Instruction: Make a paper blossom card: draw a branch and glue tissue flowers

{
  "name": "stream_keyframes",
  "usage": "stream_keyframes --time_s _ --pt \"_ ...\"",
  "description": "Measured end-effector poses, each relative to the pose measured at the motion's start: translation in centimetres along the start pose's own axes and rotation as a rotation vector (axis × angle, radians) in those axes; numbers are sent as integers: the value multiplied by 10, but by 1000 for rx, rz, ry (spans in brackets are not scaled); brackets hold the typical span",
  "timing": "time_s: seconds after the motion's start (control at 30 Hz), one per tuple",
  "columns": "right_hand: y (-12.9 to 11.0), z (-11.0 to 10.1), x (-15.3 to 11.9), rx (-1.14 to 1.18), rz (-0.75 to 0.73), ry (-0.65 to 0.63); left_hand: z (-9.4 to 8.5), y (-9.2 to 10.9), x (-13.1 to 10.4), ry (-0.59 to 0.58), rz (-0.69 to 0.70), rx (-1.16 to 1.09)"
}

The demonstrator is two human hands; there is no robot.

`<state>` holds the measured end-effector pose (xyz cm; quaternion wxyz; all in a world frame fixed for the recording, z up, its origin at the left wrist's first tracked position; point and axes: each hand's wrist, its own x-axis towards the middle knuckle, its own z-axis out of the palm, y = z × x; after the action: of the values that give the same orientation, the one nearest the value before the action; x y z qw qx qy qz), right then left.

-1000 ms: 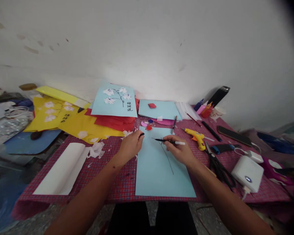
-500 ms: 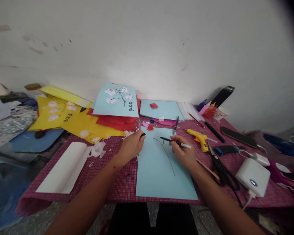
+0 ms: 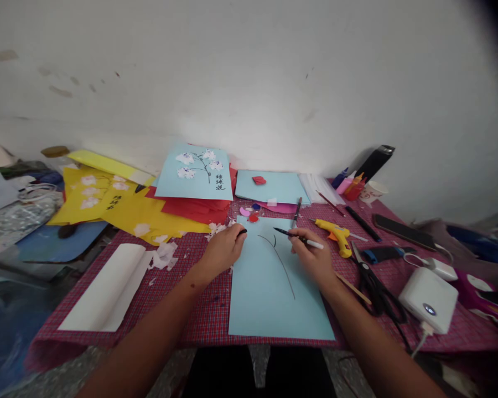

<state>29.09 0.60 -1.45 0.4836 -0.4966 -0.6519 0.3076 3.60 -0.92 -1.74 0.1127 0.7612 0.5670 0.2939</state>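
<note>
My right hand grips a black-and-white brush pen, its dark tip above a short curved stroke on a light blue sheet. A long thin black line curves down the sheet from that stroke. At the sheet's left edge rests my left hand, closed on a small black cap, most of which the fingers hide. Behind stands a finished-looking blue card with white blossoms, a dark branch and black writing.
Torn white paper and a folded white sheet lie left. On the right are a yellow glue gun, black scissors, a blue-handled cutter, a phone and a white power bank. Yellow sheets lie back left.
The pen tip has shifted slightly up, away from the short curved stroke. My left hand stays at the sheet's edge, and the whole view has shifted a little.
</note>
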Motion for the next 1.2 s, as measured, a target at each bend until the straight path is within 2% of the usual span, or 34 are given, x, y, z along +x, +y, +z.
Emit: stream_keyframes --time_s 0.1,0.3,0.5,0.77,1.0,1.2 --pt "-1 -2 2 12 -23 20 0 0 0 -1 2 -8" --pt "-4 0 1 112 47 80 1 -1 2 1 18 -4" --pt "0 3 -3 56 25 -44 1 -2 1 7 32 -1" --pt "10 11 -7 -83 -59 -148 0 0 2 -6 37 -5" --pt "0 12 -11 -77 -118 -273 0 -1 1 -7 39 -15" --pt "-2 14 -12 -63 -146 -279 0 -1 2 -12 47 4"
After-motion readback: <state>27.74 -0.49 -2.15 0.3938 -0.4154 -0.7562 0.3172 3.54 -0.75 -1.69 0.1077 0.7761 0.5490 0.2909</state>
